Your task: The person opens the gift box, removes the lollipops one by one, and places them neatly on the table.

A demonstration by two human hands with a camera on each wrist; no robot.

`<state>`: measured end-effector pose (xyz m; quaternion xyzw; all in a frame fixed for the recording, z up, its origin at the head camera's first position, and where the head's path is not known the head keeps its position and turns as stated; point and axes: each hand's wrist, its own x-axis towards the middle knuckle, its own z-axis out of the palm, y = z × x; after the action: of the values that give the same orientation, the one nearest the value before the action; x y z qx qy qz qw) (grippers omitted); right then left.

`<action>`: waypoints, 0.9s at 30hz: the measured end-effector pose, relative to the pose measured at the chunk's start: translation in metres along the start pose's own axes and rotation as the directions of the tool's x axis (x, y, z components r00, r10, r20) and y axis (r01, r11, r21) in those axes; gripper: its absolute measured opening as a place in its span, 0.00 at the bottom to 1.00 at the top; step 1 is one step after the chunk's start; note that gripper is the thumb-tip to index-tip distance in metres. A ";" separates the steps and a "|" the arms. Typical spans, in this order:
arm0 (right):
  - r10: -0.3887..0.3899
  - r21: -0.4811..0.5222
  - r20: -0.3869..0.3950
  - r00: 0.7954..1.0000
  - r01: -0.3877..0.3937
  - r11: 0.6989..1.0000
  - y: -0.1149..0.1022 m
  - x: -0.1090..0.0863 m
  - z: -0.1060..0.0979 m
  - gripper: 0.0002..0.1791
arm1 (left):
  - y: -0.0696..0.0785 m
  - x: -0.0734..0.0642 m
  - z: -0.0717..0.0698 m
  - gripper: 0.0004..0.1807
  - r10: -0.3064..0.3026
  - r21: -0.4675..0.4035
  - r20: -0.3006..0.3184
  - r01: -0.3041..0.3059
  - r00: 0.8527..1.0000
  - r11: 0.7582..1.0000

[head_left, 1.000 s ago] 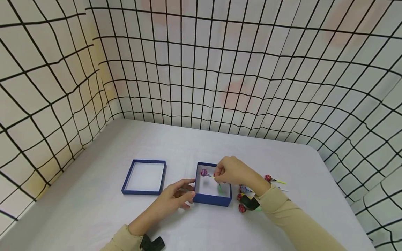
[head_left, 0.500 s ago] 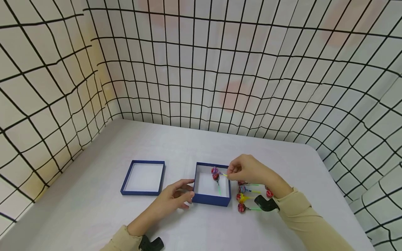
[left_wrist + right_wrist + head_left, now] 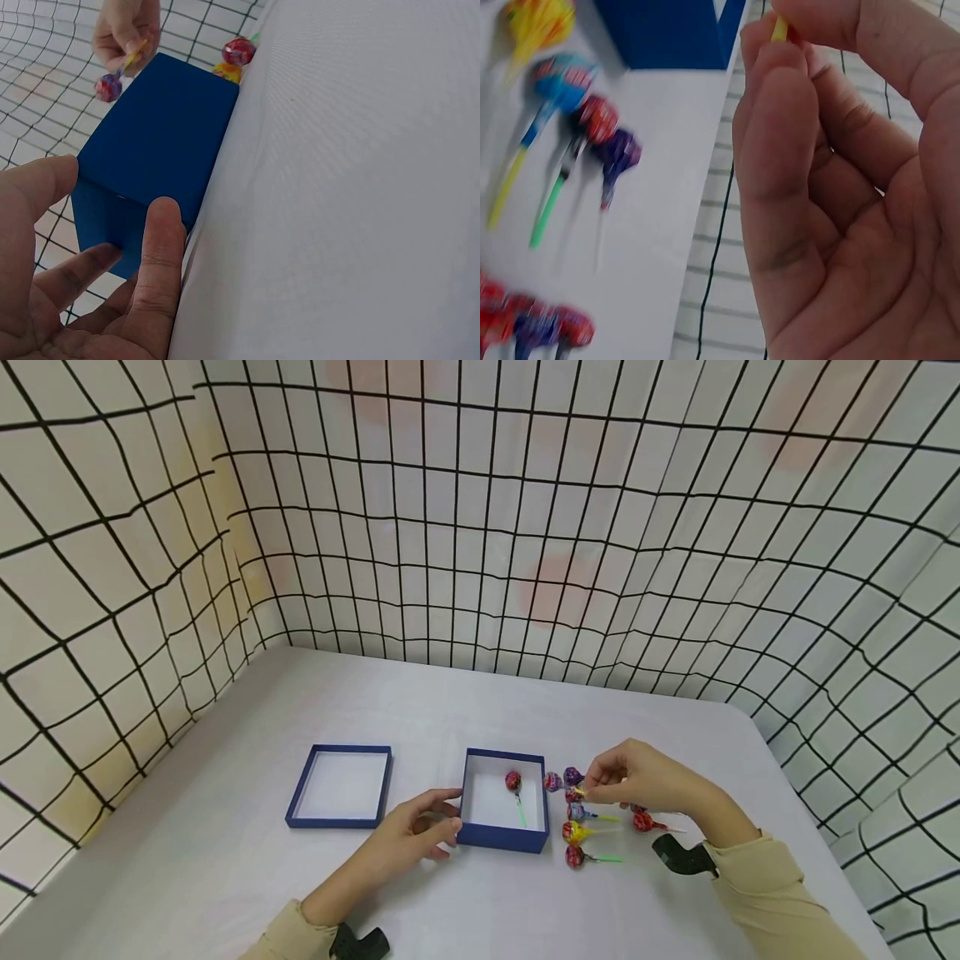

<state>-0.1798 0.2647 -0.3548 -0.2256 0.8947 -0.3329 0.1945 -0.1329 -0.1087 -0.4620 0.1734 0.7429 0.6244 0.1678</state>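
My right hand [image 3: 648, 777] pinches the yellow stick of a lollipop [image 3: 553, 782] in a purple and pink wrapper. Its head hangs just off the right wall of a blue box [image 3: 502, 837] with a white inside. In the left wrist view the held lollipop [image 3: 108, 88] shows beyond the box. One red lollipop [image 3: 513, 780] with a green stick lies inside the box. My left hand [image 3: 416, 827] rests at the box's left side, its spread fingertips touching the wall. In the right wrist view, the yellow stick [image 3: 780, 30] sits between thumb and fingers.
A shallow blue-rimmed lid [image 3: 337, 822] lies left of the box, white inside up. Right of the box, several lollipops form a column, among them a yellow one [image 3: 574, 832] and a blue one [image 3: 566, 79]. Others, including a red one [image 3: 643, 821], lie farther right. Black netting [image 3: 450, 527] surrounds the table.
My right hand has lifted the purple lollipop from over the box and carried it right, past the wall. The red lollipop stays inside. My left hand keeps its place at the box.
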 end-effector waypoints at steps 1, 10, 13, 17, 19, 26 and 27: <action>0.003 0.007 -0.001 1.000 -0.003 1.000 0.005 -0.003 -0.001 0.08 | 0.000 0.000 0.000 0.31 0.000 0.001 0.001 0.000 1.000 1.000; 0.070 0.081 0.015 0.997 -0.071 0.994 0.049 -0.033 -0.014 0.10 | 0.000 0.000 0.001 0.32 -0.004 -0.004 -0.005 0.004 1.000 1.000; 0.080 0.110 0.022 0.997 -0.082 0.991 0.062 -0.042 -0.016 0.10 | 0.000 0.000 0.001 0.32 -0.007 0.000 -0.003 0.007 1.000 1.000; 0.073 0.146 0.027 0.997 -0.076 0.986 0.076 -0.054 -0.018 0.09 | 0.001 0.000 0.001 0.32 -0.013 0.005 -0.002 0.013 1.000 1.000; 0.070 0.159 0.029 0.997 -0.074 0.985 0.082 -0.059 -0.019 0.08 | 0.002 -0.001 0.000 0.32 -0.015 0.006 -0.002 0.015 1.000 1.000; 0.048 0.179 0.054 0.997 -0.057 0.982 0.097 -0.071 -0.020 0.09 | 0.002 0.000 0.000 0.32 -0.020 0.000 0.002 0.020 1.000 1.000; 0.051 0.180 0.058 0.997 -0.061 0.982 0.099 -0.073 -0.020 0.09 | 0.002 0.000 0.000 0.32 -0.021 -0.001 0.003 0.021 1.000 1.000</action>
<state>-0.1568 0.3806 -0.3944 -0.1906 0.8609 -0.4016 0.2474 -0.1329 -0.1081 -0.4601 0.1665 0.7442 0.6227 0.1753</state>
